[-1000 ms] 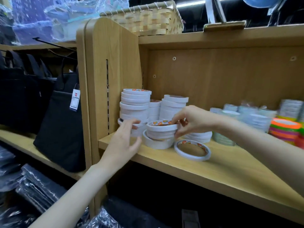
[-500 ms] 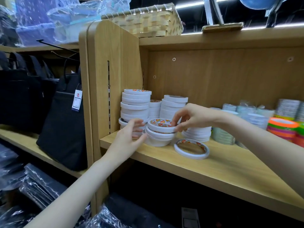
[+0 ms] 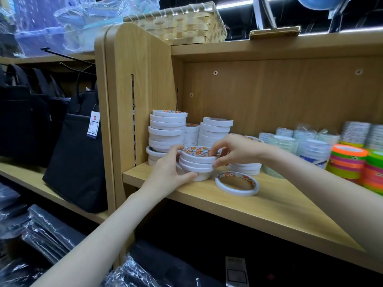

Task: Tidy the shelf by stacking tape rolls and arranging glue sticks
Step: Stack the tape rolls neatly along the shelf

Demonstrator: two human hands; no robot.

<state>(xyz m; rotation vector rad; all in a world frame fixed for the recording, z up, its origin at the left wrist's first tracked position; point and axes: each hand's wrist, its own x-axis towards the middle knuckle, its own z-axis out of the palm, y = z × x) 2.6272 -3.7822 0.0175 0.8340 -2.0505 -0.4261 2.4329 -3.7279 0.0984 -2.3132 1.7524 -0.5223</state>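
Observation:
A short stack of white tape rolls stands near the front left of the wooden shelf. My left hand cups the stack's left side, thumb at the base and fingers at the top. On the stack's right side, my right hand pinches the top rolls between fingers and thumb. A single white tape roll lies flat on the shelf just right of the stack. Taller stacks of white rolls stand behind, against the side panel. No glue sticks are in view.
Clear tape rolls and neon coloured tape rolls fill the shelf's right part. A woven basket sits on top of the unit. Black bags hang on the left; wrapped dark goods lie below.
My left hand has moved right from the tall stack and now cups the short stack. My right hand has slid down onto the stack's right side.

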